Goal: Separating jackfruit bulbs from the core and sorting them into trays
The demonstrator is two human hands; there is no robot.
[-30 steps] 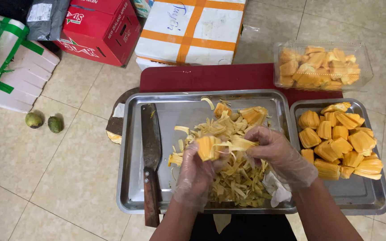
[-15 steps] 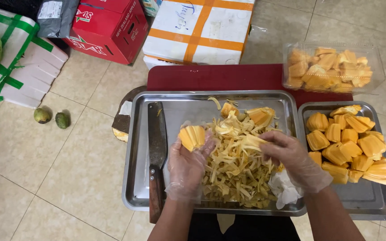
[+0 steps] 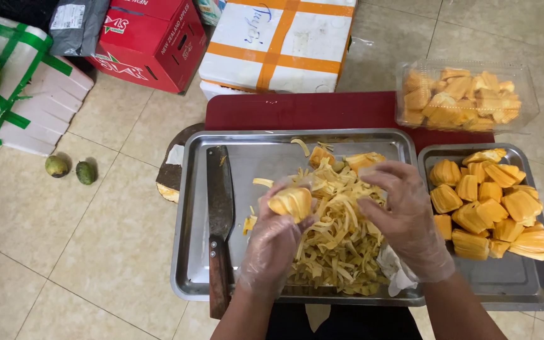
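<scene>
Gloved left hand (image 3: 276, 242) closed around a yellow jackfruit pod (image 3: 291, 203), lifted above the large steel tray (image 3: 190, 252). Gloved right hand (image 3: 404, 217), fingers half curled, rests on the heap of fibrous strands (image 3: 332, 252) — tray's left part bare beside a cleaver (image 3: 220, 214). Peeled pods fill the smaller tray (image 3: 536, 293) and a clear plastic box (image 3: 404, 107).

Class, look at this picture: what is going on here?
A person in thin clear gloves works over a large steel tray. The left hand holds a yellow fruit pod; the right hand rests on a pile of stringy fibres. A cleaver lies on the tray. Cleaned pods fill a smaller tray.
</scene>
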